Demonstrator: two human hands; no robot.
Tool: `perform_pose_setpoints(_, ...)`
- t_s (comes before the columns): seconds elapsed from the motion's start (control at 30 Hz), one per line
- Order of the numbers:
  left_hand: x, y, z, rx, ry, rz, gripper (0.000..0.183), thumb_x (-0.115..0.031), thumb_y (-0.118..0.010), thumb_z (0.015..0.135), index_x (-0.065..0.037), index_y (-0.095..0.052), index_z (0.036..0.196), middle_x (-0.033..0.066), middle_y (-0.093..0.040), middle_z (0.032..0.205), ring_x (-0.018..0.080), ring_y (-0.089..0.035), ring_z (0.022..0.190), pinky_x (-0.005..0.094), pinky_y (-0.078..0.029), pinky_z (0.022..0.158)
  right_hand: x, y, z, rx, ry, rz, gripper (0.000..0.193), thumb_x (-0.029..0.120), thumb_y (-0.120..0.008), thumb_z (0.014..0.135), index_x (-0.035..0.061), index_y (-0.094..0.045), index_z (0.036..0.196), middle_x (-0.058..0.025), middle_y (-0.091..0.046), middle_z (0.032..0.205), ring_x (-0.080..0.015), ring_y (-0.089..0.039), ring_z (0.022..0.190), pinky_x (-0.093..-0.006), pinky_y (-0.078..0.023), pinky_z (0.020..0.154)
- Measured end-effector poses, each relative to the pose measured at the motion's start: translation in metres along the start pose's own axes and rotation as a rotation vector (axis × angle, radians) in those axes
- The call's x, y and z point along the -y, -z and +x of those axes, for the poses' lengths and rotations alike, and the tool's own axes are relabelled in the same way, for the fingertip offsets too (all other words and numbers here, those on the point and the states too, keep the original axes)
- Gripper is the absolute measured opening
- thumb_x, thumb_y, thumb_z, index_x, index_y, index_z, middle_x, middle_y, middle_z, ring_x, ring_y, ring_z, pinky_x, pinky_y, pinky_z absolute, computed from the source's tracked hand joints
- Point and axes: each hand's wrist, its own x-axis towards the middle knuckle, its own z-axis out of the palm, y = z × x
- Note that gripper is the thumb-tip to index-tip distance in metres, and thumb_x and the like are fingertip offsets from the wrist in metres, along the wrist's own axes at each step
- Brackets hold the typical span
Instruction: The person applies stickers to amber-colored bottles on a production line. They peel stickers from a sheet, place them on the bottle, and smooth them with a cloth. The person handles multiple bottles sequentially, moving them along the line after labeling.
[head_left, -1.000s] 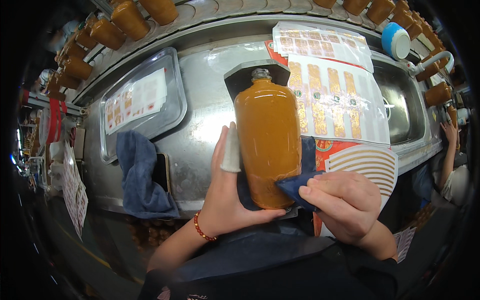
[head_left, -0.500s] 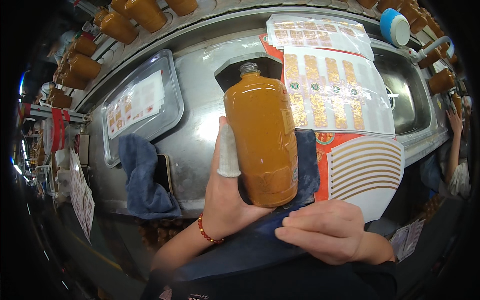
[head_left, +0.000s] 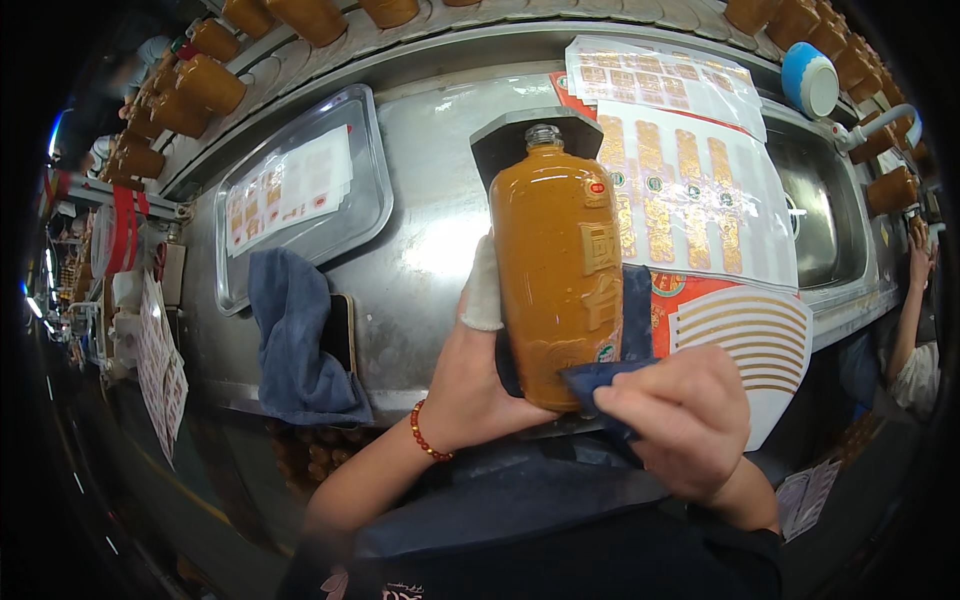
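Observation:
A glossy caramel-brown bottle (head_left: 545, 260) with raised characters and a clear glass neck leans slightly toward me over the bench. My left hand (head_left: 465, 375) is closed round its lower left side; a white fabric sleeve covers one finger, and the far fingers are hidden behind the bottle. Pinched in my right hand (head_left: 690, 420) is a dark blue cloth (head_left: 597, 377), which touches the bottle's lower right side near a small green-and-white label. Behind the bottle's neck shows a dark angular block (head_left: 490, 140).
Sheets of gold stickers (head_left: 690, 190) lie right of the bottle, beside a sink (head_left: 800, 200). At left are a metal tray (head_left: 375, 190) with sticker sheets, a crumpled blue cloth (head_left: 295, 345) and a phone-like object (head_left: 340, 330). Brown bottles (head_left: 305, 18) line the back. Another person's hand (head_left: 920, 258) shows at far right.
My right hand has risen and brought the blue cloth against the bottle's lower right side. My left hand has turned the bottle so its raised characters face me more.

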Motion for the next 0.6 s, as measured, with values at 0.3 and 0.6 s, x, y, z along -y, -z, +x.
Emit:
perform_pose_setpoints(0.3, -0.013, 0.005, 0.007, -0.059, -0.101, 0.133, 0.134, -0.034, -0.097, 0.068, 0.004, -0.013, 0.165, 0.0309, -0.027, 0.166, 0.0463, -0.033, 0.152, 0.0472, -0.032, 0.124, 0.005, 0.004, 0.014, 0.073, 0.133, -0.188, 0.042, 0.013, -0.07, 0.066, 0.0061, -0.08, 0.107, -0.0029, -0.072, 0.101, -0.0209, -0.064, 0.085, -0.0314, -0.052, 0.069)
perform_pose_setpoints(0.6, -0.01, 0.001, 0.005, -0.084, -0.097, 0.069, 0.142, -0.035, -0.101, 0.063, 0.002, -0.012, 0.166, 0.0261, -0.024, 0.169, 0.0405, -0.026, 0.158, 0.0455, -0.025, 0.127, 0.002, 0.009, 0.02, 0.11, 0.165, -0.268, 0.048, 0.017, -0.067, 0.064, 0.0046, -0.08, 0.108, -0.0035, -0.073, 0.099, -0.0204, -0.064, 0.08, -0.0313, -0.051, 0.065)
